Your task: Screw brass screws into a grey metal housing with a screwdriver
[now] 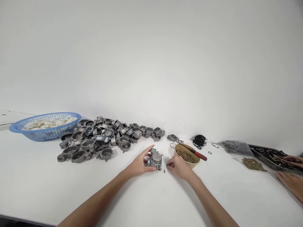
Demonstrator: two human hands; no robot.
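My left hand [139, 164] grips a small grey metal carburetor body [155, 159] that rests on the white table [35, 183]. My right hand [178, 166] is just to its right, fingers pinched together near a tiny brown screw [164, 171] lying on the table; whether it pinches a part I cannot tell. Directly behind my right hand stands a tan paper bowl [187, 154] of small brass screws with a red-handled tool [197, 153] laid across it.
A heap of grey metal castings [101, 138] lies left of centre. A blue basket [44, 126] of white parts sits far left. Black O-rings [199, 140], a bag of parts [236, 147] and a dark tray [270, 154] lie right, with another person's hands [292, 183].
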